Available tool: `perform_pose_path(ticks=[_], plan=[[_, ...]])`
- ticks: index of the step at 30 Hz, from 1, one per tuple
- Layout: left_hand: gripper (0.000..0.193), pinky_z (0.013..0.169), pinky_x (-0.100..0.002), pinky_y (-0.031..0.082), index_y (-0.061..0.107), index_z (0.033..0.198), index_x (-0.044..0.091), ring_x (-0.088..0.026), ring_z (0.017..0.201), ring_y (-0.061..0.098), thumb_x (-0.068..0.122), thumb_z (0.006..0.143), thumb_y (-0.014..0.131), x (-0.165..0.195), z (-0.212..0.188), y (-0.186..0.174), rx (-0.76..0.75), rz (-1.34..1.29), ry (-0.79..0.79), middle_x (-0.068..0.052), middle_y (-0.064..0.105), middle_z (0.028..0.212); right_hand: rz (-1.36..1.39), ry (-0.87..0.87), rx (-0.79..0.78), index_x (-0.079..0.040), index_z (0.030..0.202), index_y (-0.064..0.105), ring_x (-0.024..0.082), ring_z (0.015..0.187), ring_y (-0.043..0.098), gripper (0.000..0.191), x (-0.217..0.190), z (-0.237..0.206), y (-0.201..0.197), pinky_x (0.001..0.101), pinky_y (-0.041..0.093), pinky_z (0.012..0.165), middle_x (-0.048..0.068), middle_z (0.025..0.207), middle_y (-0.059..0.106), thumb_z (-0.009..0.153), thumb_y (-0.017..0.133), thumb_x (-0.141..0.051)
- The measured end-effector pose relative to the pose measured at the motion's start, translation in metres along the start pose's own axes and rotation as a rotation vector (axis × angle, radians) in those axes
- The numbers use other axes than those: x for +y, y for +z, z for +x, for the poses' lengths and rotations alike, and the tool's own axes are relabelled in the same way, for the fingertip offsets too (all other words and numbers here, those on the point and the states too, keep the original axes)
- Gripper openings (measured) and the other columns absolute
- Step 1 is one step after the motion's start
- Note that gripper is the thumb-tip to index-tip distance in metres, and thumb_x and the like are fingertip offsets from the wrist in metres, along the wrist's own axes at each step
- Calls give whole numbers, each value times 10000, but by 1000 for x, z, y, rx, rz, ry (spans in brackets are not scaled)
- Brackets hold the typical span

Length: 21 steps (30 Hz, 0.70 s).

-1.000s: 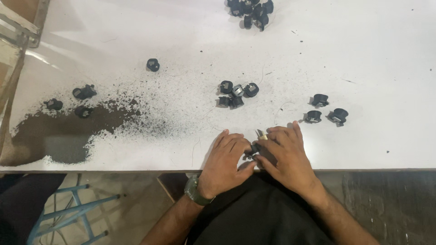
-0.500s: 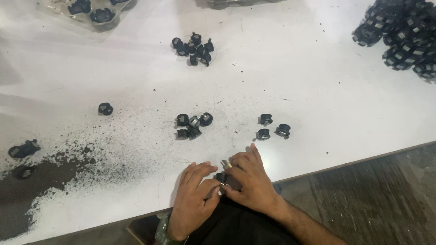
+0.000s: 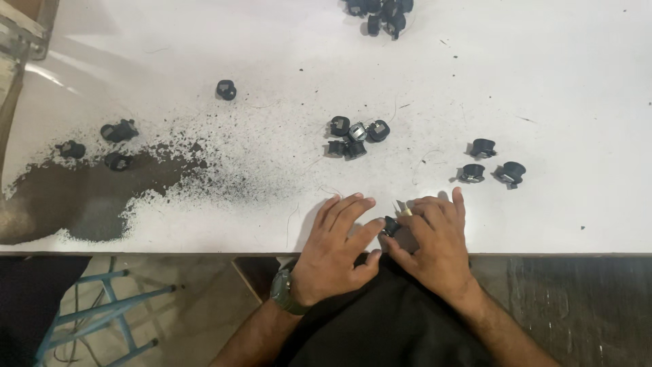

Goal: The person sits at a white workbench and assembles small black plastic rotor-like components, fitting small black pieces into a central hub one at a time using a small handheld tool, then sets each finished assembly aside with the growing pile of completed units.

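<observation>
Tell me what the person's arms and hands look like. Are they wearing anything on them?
Both forearms are bare, with no sleeves in view, and neither hand wears a glove. The left hand has a dark green wristwatch with a chunky round case strapped on its wrist. The right hand has nothing on its wrist, and I can make out no rings on either hand.

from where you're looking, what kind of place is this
Likely a small workshop assembly bench: a white table strewn with small black parts, dark dust, and both hands working one part.
</observation>
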<state>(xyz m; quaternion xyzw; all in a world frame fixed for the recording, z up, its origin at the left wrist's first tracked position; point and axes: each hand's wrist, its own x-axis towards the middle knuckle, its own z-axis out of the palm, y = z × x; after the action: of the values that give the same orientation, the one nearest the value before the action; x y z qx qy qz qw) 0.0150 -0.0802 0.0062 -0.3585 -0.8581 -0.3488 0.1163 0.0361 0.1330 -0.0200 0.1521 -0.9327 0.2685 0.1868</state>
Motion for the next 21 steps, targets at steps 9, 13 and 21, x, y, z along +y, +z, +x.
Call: perform_pose_path(ticks=[9, 13, 21], plan=[[201, 1183, -517, 403, 736, 1065, 132, -277, 1401, 511, 149, 871, 780, -7, 6, 21, 24, -23, 64, -68, 591, 1413, -38, 8, -24, -66, 1013, 711, 321, 1178, 536, 439, 0, 0, -1, 663, 197, 1223, 103, 1088, 590, 642, 888, -220], [167, 1164, -526, 402, 718, 991, 109, -274, 1331, 575, 113, 831, 764, -6, -2, 25, 89, 28, -55, -64, 629, 1311, -16, 34, 5, -79, 1017, 722, 330, 1169, 532, 431, -2, -3, 0, 656, 198, 1202, 109, 1080, 591, 650, 885, -235], [160, 1179, -564, 338, 682, 957, 116, -286, 1301, 582, 123, 821, 766, -3, -14, 35, 127, 57, -166, -77, 635, 1267, 165, -110, 234, -126, 1065, 689, 273, 1151, 611, 247, 7, -31, 7, 616, 183, 1296, 56, 1043, 636, 843, 787, -77]])
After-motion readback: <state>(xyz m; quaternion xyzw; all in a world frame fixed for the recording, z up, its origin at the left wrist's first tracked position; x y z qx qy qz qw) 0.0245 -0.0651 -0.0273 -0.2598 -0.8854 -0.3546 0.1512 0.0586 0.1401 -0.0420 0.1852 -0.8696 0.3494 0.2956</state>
